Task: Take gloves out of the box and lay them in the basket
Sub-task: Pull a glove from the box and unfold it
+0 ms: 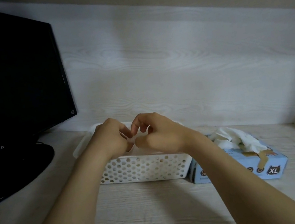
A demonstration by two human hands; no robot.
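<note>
While left hand (111, 138) and right hand (158, 135) pinched the glove (80, 150) over the basket (143, 169), we judged it limp (grip the cuff).

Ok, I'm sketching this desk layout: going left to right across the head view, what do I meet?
Black monitor → left hand → right hand → blue glove box. The white basket is left out: it overlaps both hands.

Office desk with monitor (13, 92)
</note>
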